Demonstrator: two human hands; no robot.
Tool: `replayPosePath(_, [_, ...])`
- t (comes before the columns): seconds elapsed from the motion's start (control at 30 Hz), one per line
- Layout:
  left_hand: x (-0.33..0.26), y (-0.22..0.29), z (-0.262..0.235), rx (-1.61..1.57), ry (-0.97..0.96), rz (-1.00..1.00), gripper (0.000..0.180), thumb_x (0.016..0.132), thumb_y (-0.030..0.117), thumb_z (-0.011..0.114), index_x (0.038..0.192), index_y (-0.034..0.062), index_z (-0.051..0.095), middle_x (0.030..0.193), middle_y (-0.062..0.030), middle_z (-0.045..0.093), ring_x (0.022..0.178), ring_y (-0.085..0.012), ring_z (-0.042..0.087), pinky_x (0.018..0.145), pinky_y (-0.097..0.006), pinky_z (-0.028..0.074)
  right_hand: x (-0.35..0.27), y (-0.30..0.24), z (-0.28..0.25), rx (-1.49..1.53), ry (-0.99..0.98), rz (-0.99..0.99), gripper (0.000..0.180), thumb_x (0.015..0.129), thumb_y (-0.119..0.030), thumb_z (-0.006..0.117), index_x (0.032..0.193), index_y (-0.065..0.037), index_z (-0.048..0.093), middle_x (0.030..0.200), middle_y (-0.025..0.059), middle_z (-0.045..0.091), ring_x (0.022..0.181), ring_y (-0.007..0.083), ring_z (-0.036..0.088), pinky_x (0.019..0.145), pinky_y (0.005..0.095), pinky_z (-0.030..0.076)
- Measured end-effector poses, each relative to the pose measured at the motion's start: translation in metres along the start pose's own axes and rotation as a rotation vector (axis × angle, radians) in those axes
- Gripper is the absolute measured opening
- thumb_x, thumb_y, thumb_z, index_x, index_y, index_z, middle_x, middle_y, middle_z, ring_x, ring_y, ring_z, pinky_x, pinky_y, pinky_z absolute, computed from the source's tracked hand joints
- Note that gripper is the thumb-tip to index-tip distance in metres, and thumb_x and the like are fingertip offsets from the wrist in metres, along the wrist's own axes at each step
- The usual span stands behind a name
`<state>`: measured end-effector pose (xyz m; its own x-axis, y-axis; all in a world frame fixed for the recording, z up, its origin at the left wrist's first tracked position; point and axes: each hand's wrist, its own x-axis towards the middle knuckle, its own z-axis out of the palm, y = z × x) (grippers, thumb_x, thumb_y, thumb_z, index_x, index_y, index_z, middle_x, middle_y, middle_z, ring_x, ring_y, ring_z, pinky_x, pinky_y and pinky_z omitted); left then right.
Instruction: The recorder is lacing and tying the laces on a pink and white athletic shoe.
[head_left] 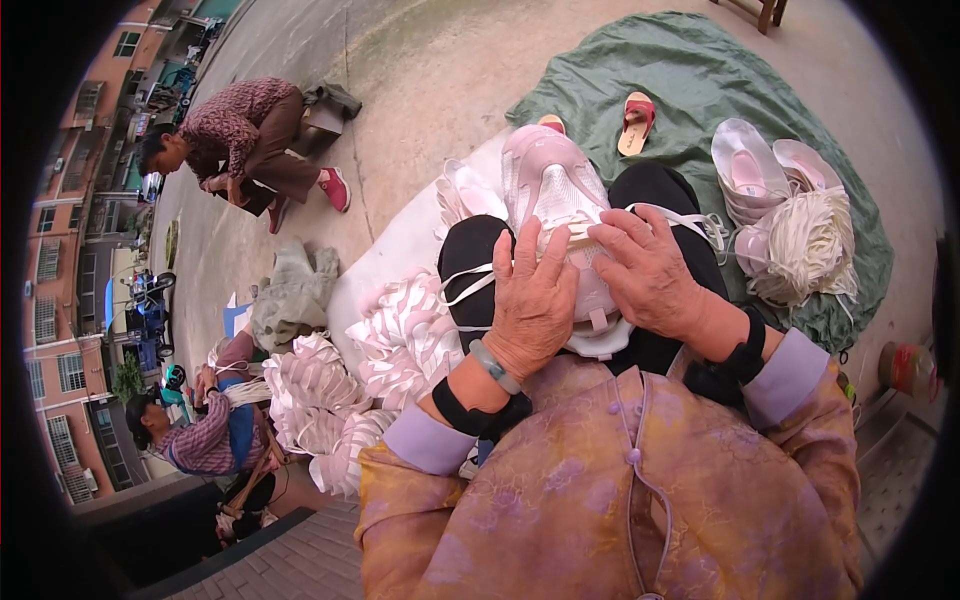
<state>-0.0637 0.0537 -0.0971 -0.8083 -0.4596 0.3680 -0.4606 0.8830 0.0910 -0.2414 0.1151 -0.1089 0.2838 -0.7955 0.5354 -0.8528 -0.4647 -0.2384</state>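
Note:
On my lap, between my black-clad knees, lies a pink and white mesh shoe upper (553, 172), toe pointing away from me. White shoelace (467, 285) runs out from it over both knees. My left hand (532, 300) grips the left edge of its lacing area, fingers raised and spread, thumb on the inner side. From the right, my right hand (650, 270) holds the opposite edge, fingertips bent in at the eyelets beside a short stretch of lace. Whether a lace end is pinched under the fingertips is hidden.
Laced pink uppers (405, 335) are heaped at my left on a white sheet. At right, uppers (748, 170) and a bundle of white laces (812, 240) lie on a green tarp (690, 60), near red sandals (636, 124). Two people (245, 140) sit working at left.

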Motion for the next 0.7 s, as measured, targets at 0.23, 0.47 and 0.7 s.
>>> replayPosePath(0.23, [-0.004, -0.001, 0.008, -0.08, -0.005, -0.113, 0.014, 0.069, 0.005, 0.056, 0.081, -0.0024, 0.055, 0.121, -0.0196, 0.049, 0.116, -0.041, 0.041, 0.098, -0.051, 0.03, 0.002, 0.003, 0.008, -0.003, -0.006, 0.007, 0.014, 0.066, -0.015, 0.059, 0.076, -0.005, 0.056, 0.101, 0.0119, 0.051, 0.101, 0.0271, 0.05, 0.089, 0.0473, 0.035])
replayPosePath(0.47, [0.002, 0.004, 0.008, -0.153, -0.043, -0.18, 0.014, 0.07, 0.003, 0.055, 0.082, -0.0037, 0.055, 0.122, -0.0216, 0.047, 0.117, -0.0427, 0.04, 0.098, -0.049, 0.029, -0.003, 0.002, 0.01, 0.008, 0.016, 0.033, 0.015, 0.069, -0.017, 0.057, 0.077, -0.004, 0.057, 0.102, 0.012, 0.052, 0.097, 0.0261, 0.051, 0.088, 0.0476, 0.037])
replayPosePath(0.7, [0.001, 0.005, 0.016, -0.334, -0.02, -0.224, 0.01, 0.073, 0.002, 0.055, 0.082, -0.0019, 0.057, 0.123, -0.0214, 0.045, 0.119, -0.0402, 0.038, 0.1, -0.047, 0.028, 0.001, 0.0, 0.008, -0.017, -0.015, 0.075, 0.021, 0.07, -0.015, 0.055, 0.085, -0.001, 0.059, 0.107, 0.0144, 0.052, 0.107, 0.0289, 0.048, 0.09, 0.0481, 0.035])
